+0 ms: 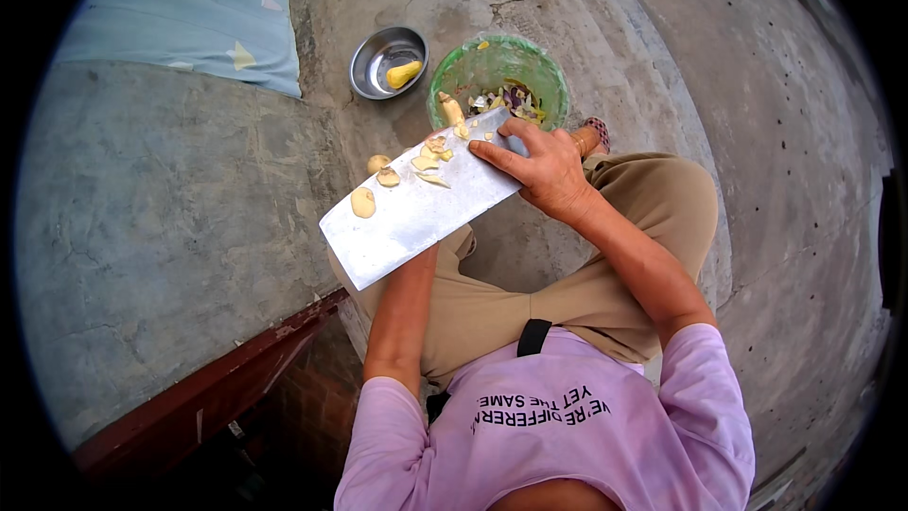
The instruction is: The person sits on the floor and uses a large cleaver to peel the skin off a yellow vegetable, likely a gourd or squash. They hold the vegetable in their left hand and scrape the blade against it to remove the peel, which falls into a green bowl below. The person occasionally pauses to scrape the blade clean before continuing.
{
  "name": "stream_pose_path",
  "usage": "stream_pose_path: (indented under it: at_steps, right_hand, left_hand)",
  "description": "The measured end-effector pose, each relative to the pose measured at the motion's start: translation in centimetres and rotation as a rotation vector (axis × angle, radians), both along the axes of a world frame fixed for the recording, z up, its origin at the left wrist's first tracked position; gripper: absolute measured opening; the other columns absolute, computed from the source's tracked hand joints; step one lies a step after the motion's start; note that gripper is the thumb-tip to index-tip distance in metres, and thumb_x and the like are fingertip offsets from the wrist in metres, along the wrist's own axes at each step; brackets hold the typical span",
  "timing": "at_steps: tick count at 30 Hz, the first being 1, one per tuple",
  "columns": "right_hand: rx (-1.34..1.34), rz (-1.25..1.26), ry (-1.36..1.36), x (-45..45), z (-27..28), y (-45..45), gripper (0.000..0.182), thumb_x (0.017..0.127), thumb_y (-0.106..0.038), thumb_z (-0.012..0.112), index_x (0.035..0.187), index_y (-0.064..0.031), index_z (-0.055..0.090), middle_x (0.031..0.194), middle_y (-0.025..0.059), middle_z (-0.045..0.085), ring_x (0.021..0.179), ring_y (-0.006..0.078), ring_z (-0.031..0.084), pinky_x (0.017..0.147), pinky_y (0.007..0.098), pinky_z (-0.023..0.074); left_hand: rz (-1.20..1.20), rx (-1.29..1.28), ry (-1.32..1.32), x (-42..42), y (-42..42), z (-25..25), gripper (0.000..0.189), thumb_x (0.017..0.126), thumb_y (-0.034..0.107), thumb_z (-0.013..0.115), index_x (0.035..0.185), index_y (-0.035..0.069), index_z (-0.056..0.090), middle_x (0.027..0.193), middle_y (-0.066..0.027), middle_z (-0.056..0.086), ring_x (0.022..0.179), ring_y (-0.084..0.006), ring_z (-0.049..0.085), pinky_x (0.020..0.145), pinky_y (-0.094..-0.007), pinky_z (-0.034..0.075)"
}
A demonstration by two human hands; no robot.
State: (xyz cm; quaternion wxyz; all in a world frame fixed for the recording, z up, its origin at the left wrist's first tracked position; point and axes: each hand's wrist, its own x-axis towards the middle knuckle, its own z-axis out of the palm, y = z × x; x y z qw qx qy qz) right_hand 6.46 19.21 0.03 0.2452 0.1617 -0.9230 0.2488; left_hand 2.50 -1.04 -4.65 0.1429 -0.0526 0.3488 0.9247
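Observation:
My right hand (546,167) grips the handle end of a wide steel cleaver (425,216), with the thumb and index finger on its flat face. The blade lies tilted across my lap, face up. Thin ginger slices and peel scraps (425,163) are stuck to it, including a larger oval slice (363,203) near the far-left end. Beneath the blade, my left hand (434,133) is almost wholly hidden; only a sliver shows at the upper edge. Knobs of a ginger root (450,110) stick out past that edge beside it.
Beyond the blade stands a green bin (496,50) lined with clear plastic, holding peelings (514,99). To its left, a metal bowl (369,71) holds a yellow piece of produce (404,74). A concrete ledge (177,213) with a blue patterned cloth (191,7) runs along the left.

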Motion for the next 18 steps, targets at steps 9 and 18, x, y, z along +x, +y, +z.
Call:
stream_pose_path:
  at_steps: [9, 18]
  right_hand:
    - [0.024, -0.055, 0.057, -0.8, -0.6, 0.3, 0.045, 0.067, -0.012, 0.061, 0.108, -0.0320, 0.059, 0.091, -0.0004, 0.055, 0.074, 0.0131, 0.057, 0.052, 0.0287, 0.0352]
    - [0.042, -0.083, 0.071, -0.8, -1.2, 0.9, 0.044, 0.069, -0.013, 0.058, 0.108, -0.0330, 0.059, 0.090, -0.0018, 0.054, 0.072, 0.0122, 0.056, 0.052, 0.0286, 0.0367]
  left_hand:
    - [-0.005, -0.018, -0.010, 0.0, -0.1, -0.4, 0.070, 0.085, 0.055, 0.034, 0.135, 0.007, 0.023, 0.139, -0.0131, 0.027, 0.128, -0.0314, 0.027, 0.105, -0.0467, 0.023]
    - [0.029, 0.019, -0.172, 0.1, 0.5, 0.4, 0.072, 0.084, 0.057, 0.034, 0.135, 0.008, 0.022, 0.140, -0.0124, 0.025, 0.128, -0.0314, 0.026, 0.105, -0.0468, 0.022]
